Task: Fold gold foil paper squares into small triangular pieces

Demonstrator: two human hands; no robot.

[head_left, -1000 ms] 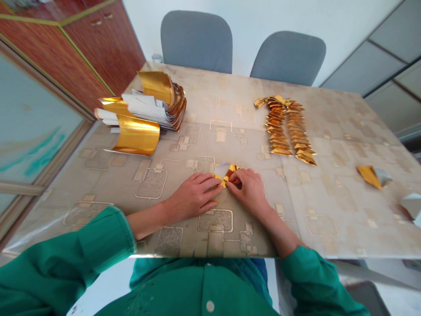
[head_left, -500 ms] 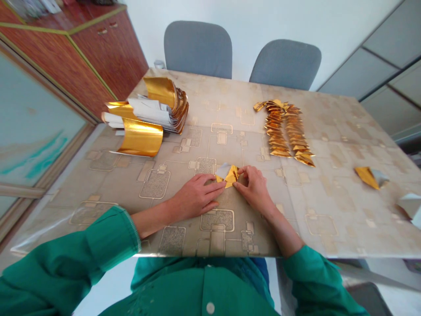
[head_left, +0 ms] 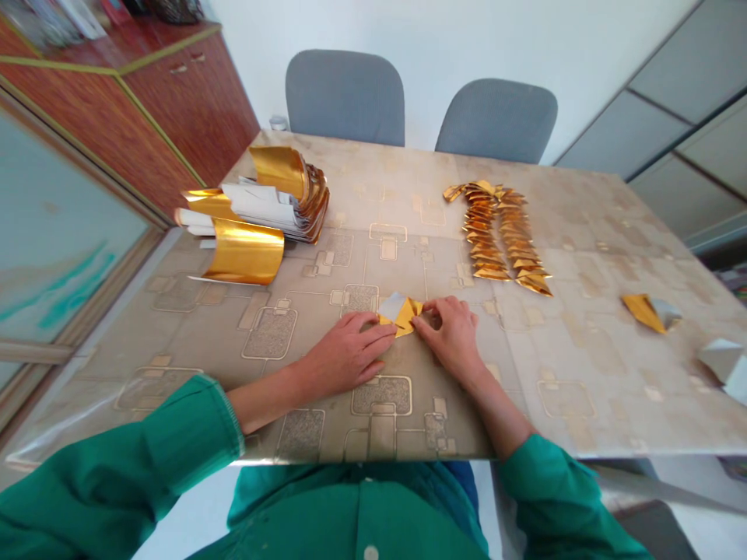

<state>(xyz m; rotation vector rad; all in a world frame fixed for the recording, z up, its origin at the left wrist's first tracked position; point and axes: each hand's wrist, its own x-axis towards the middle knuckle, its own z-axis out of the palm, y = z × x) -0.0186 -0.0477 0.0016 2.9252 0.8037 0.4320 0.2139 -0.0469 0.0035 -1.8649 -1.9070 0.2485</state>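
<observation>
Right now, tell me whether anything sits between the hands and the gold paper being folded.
Nothing visible does. The left hand and right hand both touch the gold paper, flat on the table.

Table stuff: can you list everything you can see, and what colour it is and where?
table: one, beige with square patterns, fills the middle
small folded paper: one, gold and silver, between both hands
row of folded pieces: many, gold, far right of centre
stack of curled sheets: many, gold and white, far left
loose folded piece: one, gold and silver, right side
silver sheet: one, right edge
chairs: two, grey, behind the table
cabinet: one, reddish wood, left
left hand: pressing the paper, green sleeve
right hand: pinching the paper, green sleeve
</observation>
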